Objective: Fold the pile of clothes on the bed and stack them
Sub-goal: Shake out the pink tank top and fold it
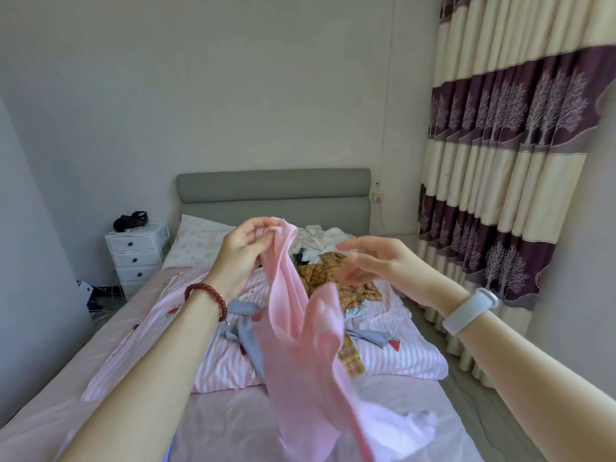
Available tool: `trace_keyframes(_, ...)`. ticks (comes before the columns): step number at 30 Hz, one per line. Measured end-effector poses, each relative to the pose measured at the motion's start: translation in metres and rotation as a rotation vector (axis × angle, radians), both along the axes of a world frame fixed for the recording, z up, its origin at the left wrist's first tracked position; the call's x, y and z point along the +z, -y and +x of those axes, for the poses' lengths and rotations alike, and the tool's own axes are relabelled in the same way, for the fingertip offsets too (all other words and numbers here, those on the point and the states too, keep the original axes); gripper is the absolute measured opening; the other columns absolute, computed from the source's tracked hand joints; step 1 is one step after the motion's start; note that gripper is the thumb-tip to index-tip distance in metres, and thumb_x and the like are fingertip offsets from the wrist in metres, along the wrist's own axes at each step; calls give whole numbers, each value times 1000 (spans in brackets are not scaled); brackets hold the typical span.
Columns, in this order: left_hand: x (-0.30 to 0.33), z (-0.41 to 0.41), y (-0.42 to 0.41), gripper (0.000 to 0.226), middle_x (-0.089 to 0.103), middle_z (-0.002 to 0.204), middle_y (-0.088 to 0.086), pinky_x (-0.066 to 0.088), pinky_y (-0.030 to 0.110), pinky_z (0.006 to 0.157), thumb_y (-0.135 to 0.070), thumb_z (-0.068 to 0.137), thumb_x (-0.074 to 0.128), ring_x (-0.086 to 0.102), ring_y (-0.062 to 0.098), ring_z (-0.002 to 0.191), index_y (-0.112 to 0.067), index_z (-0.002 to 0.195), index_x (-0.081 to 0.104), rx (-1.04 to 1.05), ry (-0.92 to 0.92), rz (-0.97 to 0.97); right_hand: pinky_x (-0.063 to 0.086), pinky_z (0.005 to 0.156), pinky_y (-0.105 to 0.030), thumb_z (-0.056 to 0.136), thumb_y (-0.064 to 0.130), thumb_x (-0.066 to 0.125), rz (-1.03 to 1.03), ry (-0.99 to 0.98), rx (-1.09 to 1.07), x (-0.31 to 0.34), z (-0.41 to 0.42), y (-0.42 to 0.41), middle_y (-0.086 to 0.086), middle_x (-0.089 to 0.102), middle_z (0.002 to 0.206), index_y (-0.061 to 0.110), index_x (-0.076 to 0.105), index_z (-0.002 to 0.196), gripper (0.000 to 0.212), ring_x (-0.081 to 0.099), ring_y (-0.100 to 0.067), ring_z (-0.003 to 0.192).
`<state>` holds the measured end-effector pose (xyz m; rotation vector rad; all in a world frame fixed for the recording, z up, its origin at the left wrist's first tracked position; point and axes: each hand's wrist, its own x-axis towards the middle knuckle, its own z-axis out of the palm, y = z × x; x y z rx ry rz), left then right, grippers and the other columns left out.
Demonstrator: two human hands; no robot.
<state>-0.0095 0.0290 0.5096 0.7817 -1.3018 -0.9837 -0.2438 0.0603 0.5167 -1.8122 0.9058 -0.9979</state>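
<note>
My left hand [245, 250] pinches the top edge of a pink garment [300, 345] and holds it up over the bed [140, 388]. The cloth hangs down in folds to the sheet in front of me. To the right of the garment my right hand [370, 261] is blurred, its fingers spread and loose, holding nothing. Behind the hands lies the pile: a yellow plaid piece [336, 275], a white garment [320, 236] and a grey-blue piece [245, 323], all crumpled on a pink striped quilt [393, 355].
A pillow [196, 243] leans by the grey headboard [273, 191]. A white drawer unit [136, 258] with a dark object on top stands left of the bed. Long patterned curtains [500, 161] hang on the right, with floor between them and the bed.
</note>
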Motion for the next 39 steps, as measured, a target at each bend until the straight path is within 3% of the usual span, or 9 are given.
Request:
trace_keyframes(6, 15, -22, -10, 26, 69, 67, 1, 51, 21, 53, 8, 87, 48, 63, 9, 57, -16, 93, 39, -240, 23, 32, 38, 66, -12, 84, 19, 58, -742, -262, -121, 13, 17, 20, 8, 49, 89, 44, 44, 120, 46, 47, -7, 73)
trace_keyframes(9, 17, -23, -12, 27, 70, 68, 2, 51, 21, 51, 3, 81, 55, 64, 10, 58, -15, 92, 39, -304, -20, 86, 42, 65, -21, 86, 34, 50, -1031, -531, -145, 18, 20, 24, 6, 52, 92, 36, 44, 119, 34, 45, -6, 81)
trace_keyframes(14, 12, -13, -11, 33, 70, 73, 6, 52, 22, 52, -4, 70, 63, 66, 12, 60, -13, 91, 39, -365, -58, 151, 50, 55, -36, 89, 27, 52, -1306, -545, -134, 19, 26, 30, -6, 60, 88, 15, 66, 97, 20, 55, -22, 79)
trace_keyframes(20, -22, -6, -16, 20, 58, 104, 5, 50, 25, 76, -9, 85, 61, 60, 12, 85, -21, 93, 48, 69, 226, 79, 50, 73, -45, 86, 32, 46, -913, -489, -135, 20, 43, 29, -6, 65, 94, 9, 63, 97, 30, 60, -27, 88)
trace_keyframes(24, -69, -4, -41, 30, 61, 104, -7, 44, 19, 83, -40, 86, 59, 57, 7, 95, -27, 112, 50, -188, 349, 243, 44, 66, -37, 89, 16, 49, -742, -327, -281, 16, 53, 33, -10, 60, 74, 5, 57, 91, 15, 53, -28, 69)
trace_keyframes(26, -88, -15, -50, 43, 56, 109, -14, 43, 10, 77, -37, 86, 62, 54, 4, 101, -27, 122, 42, -190, 567, 328, 37, 62, -32, 91, 8, 48, -674, -233, -368, 14, 54, 37, -11, 56, 70, 3, 54, 89, 8, 48, -26, 66)
trace_keyframes(29, -110, -30, -47, 31, 49, 93, -6, 37, 22, 59, -18, 84, 55, 49, 16, 85, -17, 114, 45, 278, 991, 255, 31, 59, -29, 93, 6, 45, -600, -152, -468, 7, 51, 38, -6, 50, 66, 3, 49, 87, 8, 43, -22, 64)
trace_keyframes(34, -132, -17, -37, 27, 44, 113, 14, 35, 27, 92, 3, 82, 53, 45, 29, 108, -2, 105, 63, 561, 830, 89, 46, 61, -40, 95, 10, 42, -485, -34, -695, -26, 11, 27, 6, 46, 66, 6, 46, 89, 8, 48, -19, 62)
trace_keyframes(39, -136, 15, -51, 24, 58, 74, 5, 39, 29, 66, -5, 82, 53, 54, 29, 77, -23, 67, 58, 358, 890, 315, 39, 65, -33, 95, 11, 42, -397, -25, -895, -59, -44, -3, 6, 44, 67, 0, 50, 97, 14, 42, -7, 60)
